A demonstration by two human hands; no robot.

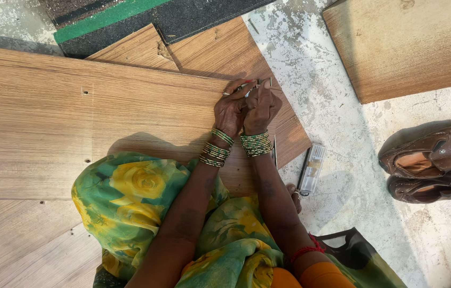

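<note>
Nearest to the camera lies a green and yellow flowered cloth (145, 208) over the person's lap, and both forearms reach out over it. The left hand (229, 111) and the right hand (260, 106) are pressed together, fingers curled closed around a small metal tool (262, 82) at the far edge of the large wooden board (38, 122). Only the tip of the tool shows, so I cannot tell what kind it is. Green and gold bangles (236, 145) sit on both wrists.

I think the work goes well if both hands keep the tool steady and close to the board's edge, because the grip is tight and the working point is small and partly hidden by the fingers.

Just beside the right forearm a small clear plastic box (312, 168) lies on the concrete floor (337, 106). Further right is a pair of brown shoes (433, 165), well apart. Beyond the hands lie a second wooden panel (209, 50), a dark mat with a green stripe (129, 18), and another board (407, 42).
</note>
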